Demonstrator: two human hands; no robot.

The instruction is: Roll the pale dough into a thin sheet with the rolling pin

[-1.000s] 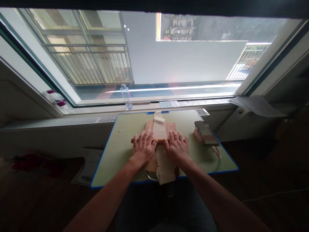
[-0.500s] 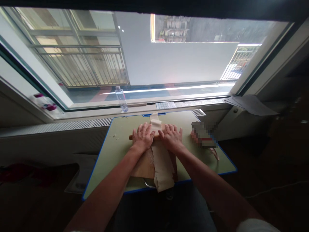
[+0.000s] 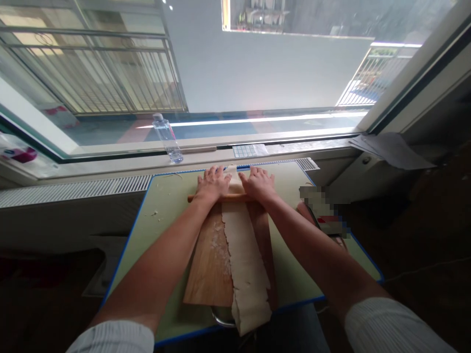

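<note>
A long strip of dough (image 3: pixel 247 264) with ragged edges runs down a wooden board (image 3: pixel 206 274) and hangs over its near end. Across the strip, near the board's far end, lies a wooden rolling pin (image 3: pixel 235 197). My left hand (image 3: pixel 214 181) rests flat at the pin's left part, fingers stretched forward and apart. On the other side my right hand (image 3: pixel 258 181) lies flat in the same way, the pin passing beneath its heel. Between the thumbs more dough shows. Neither hand wraps around the pin; the contact under the palms is hidden.
The board lies on a green table (image 3: pixel 169 206) with a blue edge and a few dough crumbs at left. A partly blurred-out item (image 3: pixel 326 215) sits at right. Behind, the windowsill holds a clear bottle (image 3: pixel 168 139), a keyboard-like pad (image 3: pixel 246 150) and papers (image 3: pixel 393 152).
Both hands have pushed forward, away from me, with the rolling pin beneath them. More of the flattened dough and the board shows on the near side. The view has tilted down and come closer.
</note>
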